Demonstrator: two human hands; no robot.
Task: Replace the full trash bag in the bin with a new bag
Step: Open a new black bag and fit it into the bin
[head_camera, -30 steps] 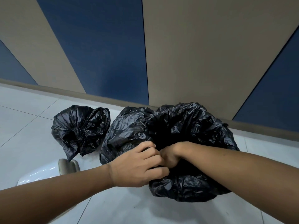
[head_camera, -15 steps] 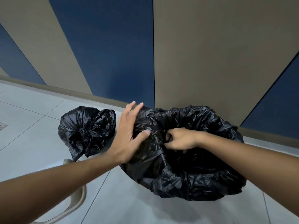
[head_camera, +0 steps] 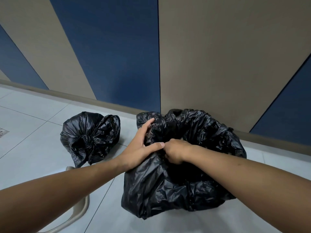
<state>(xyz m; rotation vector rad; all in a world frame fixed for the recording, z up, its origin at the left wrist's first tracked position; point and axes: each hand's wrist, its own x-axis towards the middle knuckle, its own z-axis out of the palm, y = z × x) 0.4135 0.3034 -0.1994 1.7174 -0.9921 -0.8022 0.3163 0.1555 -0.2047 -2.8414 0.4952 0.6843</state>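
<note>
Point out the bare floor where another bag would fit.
Bare tile floor lies left of the tied bag, toward the floor drain. More lies in front of the lined bin. The gap between the tied bag and the bin is narrow, and the left hand crosses it.

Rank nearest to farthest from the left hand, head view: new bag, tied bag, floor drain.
From the left hand:
1. new bag, touching, under the palm and fingers.
2. tied bag, on the floor to the hand's left.
3. floor drain, at the far left edge of the view.
</note>
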